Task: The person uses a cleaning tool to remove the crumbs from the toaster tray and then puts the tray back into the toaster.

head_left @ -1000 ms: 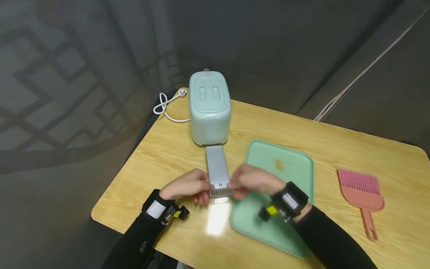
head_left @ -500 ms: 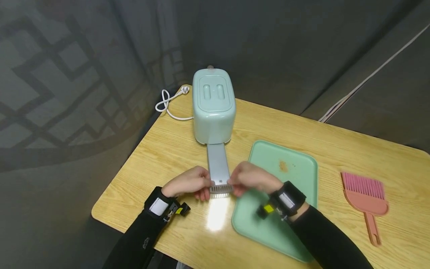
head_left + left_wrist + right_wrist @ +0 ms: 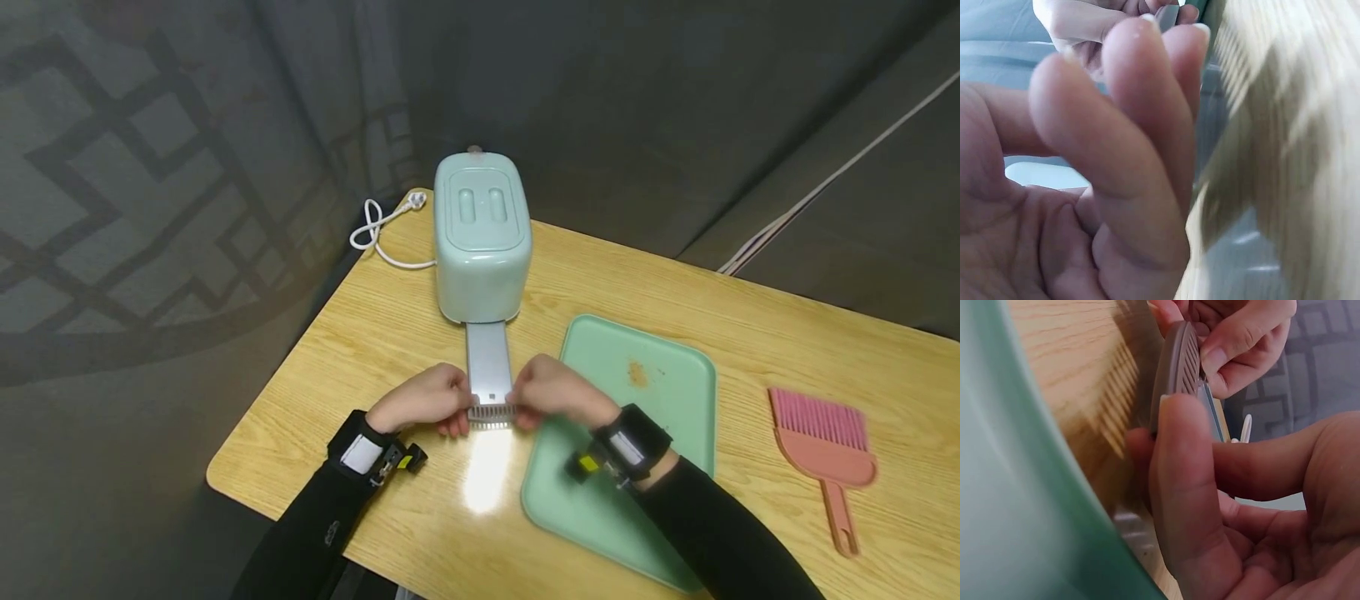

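A pale green toaster [image 3: 483, 267] stands at the back of the table. From the base of its near end sticks a flat silver crumb tray [image 3: 489, 358] with a slotted brownish grip. On the left side of that grip, my left hand [image 3: 427, 396] pinches the edge. My right hand [image 3: 558, 390] pinches the opposite side with thumb and fingers. The right wrist view shows the ribbed grip [image 3: 1175, 369] close up between both hands. In the left wrist view the curled fingers [image 3: 1135, 119] of my left hand fill the front, and they hide most of the crumb tray.
A mint green serving tray [image 3: 555, 508] lies under my right forearm, with brown crumbs [image 3: 637, 373] on it. A pink-bristled hand brush [image 3: 825, 442] with an orange handle lies at the right. The toaster's white cord [image 3: 401, 265] and plug [image 3: 415, 200] rest near the back left edge.
Both hands have moved forward with the crumb tray. Its far end has gone into the toaster's base, and less of its length shows. The view has shifted slightly.
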`<state>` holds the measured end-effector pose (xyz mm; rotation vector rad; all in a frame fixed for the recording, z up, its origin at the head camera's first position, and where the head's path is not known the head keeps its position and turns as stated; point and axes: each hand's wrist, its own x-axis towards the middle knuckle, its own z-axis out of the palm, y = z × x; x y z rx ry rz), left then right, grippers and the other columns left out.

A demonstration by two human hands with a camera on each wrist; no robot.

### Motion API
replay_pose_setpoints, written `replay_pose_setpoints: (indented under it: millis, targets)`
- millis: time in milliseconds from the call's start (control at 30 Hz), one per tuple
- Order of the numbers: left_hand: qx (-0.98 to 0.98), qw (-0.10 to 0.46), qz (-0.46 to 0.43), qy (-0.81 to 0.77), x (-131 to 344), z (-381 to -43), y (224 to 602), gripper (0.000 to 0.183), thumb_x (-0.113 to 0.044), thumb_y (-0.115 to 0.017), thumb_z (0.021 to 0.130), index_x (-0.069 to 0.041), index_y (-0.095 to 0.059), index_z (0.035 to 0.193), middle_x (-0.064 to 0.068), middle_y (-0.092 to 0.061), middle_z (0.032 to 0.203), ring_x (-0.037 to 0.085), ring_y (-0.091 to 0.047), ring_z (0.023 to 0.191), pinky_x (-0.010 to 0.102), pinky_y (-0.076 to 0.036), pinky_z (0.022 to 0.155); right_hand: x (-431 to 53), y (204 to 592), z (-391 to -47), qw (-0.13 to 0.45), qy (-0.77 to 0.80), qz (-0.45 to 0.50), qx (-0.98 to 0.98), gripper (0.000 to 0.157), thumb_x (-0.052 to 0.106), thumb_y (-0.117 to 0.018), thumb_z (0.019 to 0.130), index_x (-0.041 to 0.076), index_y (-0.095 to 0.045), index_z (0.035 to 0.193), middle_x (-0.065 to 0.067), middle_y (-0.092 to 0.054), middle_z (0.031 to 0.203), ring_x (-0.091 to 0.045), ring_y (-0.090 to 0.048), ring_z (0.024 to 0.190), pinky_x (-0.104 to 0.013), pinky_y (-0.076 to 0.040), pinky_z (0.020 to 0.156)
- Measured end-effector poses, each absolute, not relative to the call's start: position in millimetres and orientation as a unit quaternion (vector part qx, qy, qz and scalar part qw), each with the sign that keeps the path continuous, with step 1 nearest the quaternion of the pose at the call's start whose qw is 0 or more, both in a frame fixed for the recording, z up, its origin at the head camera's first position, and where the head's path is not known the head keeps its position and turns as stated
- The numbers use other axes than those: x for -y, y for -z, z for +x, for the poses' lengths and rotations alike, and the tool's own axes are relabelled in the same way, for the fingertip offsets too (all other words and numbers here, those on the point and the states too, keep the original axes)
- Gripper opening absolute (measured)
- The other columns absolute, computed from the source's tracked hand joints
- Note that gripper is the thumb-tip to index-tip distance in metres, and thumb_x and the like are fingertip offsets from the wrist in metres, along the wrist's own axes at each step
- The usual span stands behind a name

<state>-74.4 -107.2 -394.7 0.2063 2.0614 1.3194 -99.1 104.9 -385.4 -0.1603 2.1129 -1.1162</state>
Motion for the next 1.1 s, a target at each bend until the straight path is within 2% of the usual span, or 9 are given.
replay_pose_setpoints:
  millis: [200, 433, 667, 867, 967, 1100]
  targets:
    - [-0.802, 0.328, 0.082, -0.493, 107.4, -76.3, 394.4, 0.013, -0.010, -0.048, 0.091, 0.000, -0.055, 0.086, 0.012, -0.065, 0.066, 0.023, -0.060, 0.055, 0.028, -0.050, 0.047, -102.7, 381.2, -99.9, 0.346, 0.425, -0.053, -0.835, 0.005, 0.009, -0.064, 0.079, 0.005, -0.064, 0.077, -0.012, -0.067, 0.067, -0.026, -0.063, 0.060, -0.036, -0.055, 0.058]
    - [-0.817, 0.298, 0.062, -0.490, 105.3, -88.8, 394.4, 0.012, -0.010, -0.049, 0.091, 0.000, -0.054, 0.086, 0.012, -0.065, 0.066, 0.022, -0.060, 0.055, 0.029, -0.050, 0.047, -96.6, 378.6, -111.1, 0.316, 0.401, -0.028, -0.860, 0.008, 0.014, -0.066, 0.081, 0.007, -0.065, 0.078, -0.010, -0.067, 0.068, -0.025, -0.061, 0.062, -0.036, -0.052, 0.060]
    - [-0.845, 0.249, 0.023, -0.474, 102.7, -105.2, 397.7, 0.016, -0.015, -0.051, 0.091, -0.002, -0.055, 0.084, 0.010, -0.065, 0.066, 0.020, -0.060, 0.055, 0.027, -0.048, 0.048, -90.1, 384.0, -125.3, 0.278, 0.401, -0.003, -0.873, 0.014, 0.021, -0.065, 0.085, 0.007, -0.065, 0.084, -0.010, -0.067, 0.071, -0.022, -0.061, 0.063, -0.033, -0.052, 0.057]
    - [-0.868, 0.198, 0.008, -0.455, 101.4, -115.9, 402.2, 0.018, -0.018, -0.050, 0.092, -0.004, -0.057, 0.083, 0.009, -0.064, 0.066, 0.018, -0.057, 0.055, 0.026, -0.044, 0.048, -86.9, 388.4, -135.6, 0.251, 0.423, -0.004, -0.871, 0.015, 0.019, -0.066, 0.084, 0.005, -0.065, 0.090, -0.010, -0.068, 0.074, -0.021, -0.061, 0.065, -0.031, -0.051, 0.057]
    - [-0.888, 0.161, 0.012, -0.430, 101.1, -119.5, 402.4, 0.017, -0.020, -0.054, 0.090, -0.004, -0.059, 0.086, 0.008, -0.063, 0.070, 0.018, -0.055, 0.059, 0.027, -0.043, 0.051, -85.8, 390.3, -140.3, 0.236, 0.429, -0.014, -0.872, 0.018, 0.015, -0.068, 0.080, 0.004, -0.065, 0.095, -0.010, -0.068, 0.077, -0.020, -0.060, 0.066, -0.031, -0.051, 0.058]
    - [-0.907, 0.128, 0.018, -0.401, 101.0, -122.1, 403.4, 0.021, -0.018, -0.066, 0.082, -0.002, -0.059, 0.094, 0.009, -0.060, 0.078, 0.019, -0.054, 0.067, 0.031, -0.046, 0.058, -83.7, 393.6, -146.2, 0.214, 0.415, -0.047, -0.883, 0.031, 0.011, -0.071, 0.076, 0.003, -0.064, 0.105, -0.009, -0.066, 0.082, -0.019, -0.058, 0.069, -0.030, -0.050, 0.059]
